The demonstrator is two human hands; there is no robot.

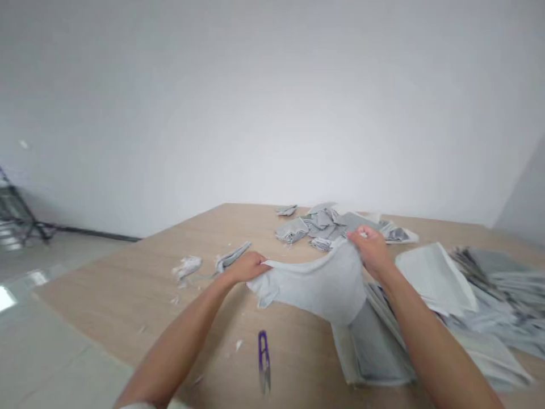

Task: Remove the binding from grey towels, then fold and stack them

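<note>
A pale grey piece of fabric (319, 284) hangs stretched between both my hands above the wooden table (128, 284). My left hand (247, 267) is closed, pinching the cloth's left edge. My right hand (372, 250) is closed on its upper right corner. Below the cloth lies a stack of flat grey fabric pieces (370, 346). Purple thread snips (264, 358) lie on the table near my left forearm.
A heap of folded grey pieces (327, 224) lies at the far side of the table. More stacked fabric (489, 289) spreads over the right side. Small scraps (187, 266) lie to the left. A white wall stands behind; a dark metal rack (17, 218) is at far left.
</note>
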